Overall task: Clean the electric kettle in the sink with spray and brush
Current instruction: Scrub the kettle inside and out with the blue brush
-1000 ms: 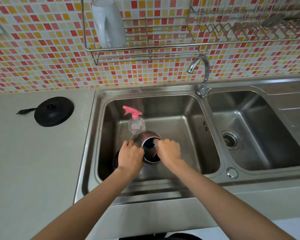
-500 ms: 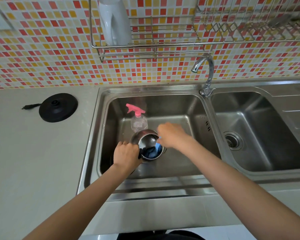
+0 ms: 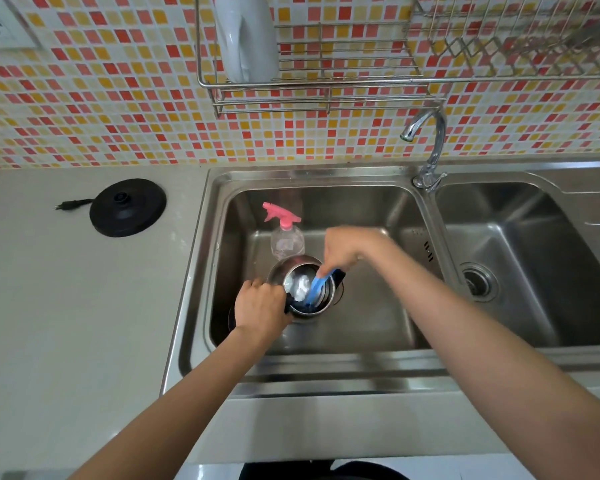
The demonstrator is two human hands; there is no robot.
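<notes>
1. The electric kettle (image 3: pixel 293 266) stood upright, lid open, on the floor of the left basin of the sink (image 3: pixel 201 271), just below the centre of the frame. Its mouth faced up, and something pale, probably foam, showed inside.
2. A blue brush (image 3: pixel 314 289) slanted down into the mouth, its head deep against the inner wall. This looked like the scrubbing step, done in the basin so that any runoff would drain away.
3. The left hand (image 3: pixel 262 308) sat at the kettle's lower-left side, fingers curled tight round the dark handle, likely to steady the body against the brush strokes.
4. The right hand (image 3: pixel 343 249), blurred, hung above the kettle's upper-right rim. Its fingers were closed round the top end of the brush; the exact finger placement could not be made out.
5. The spray bottle (image 3: pixel 286 237), clear with a pink trigger, stood just behind the kettle in the same basin, within easy reach.
6. The black kettle base (image 3: pixel 128 207) lay with its plug on the worktop (image 3: pixel 66 306) at the left of the frame, well apart from the sink, presumably to stay dry.
7. The tap (image 3: pixel 430 147) rose between the two basins, with no water visible from its spout.
</notes>
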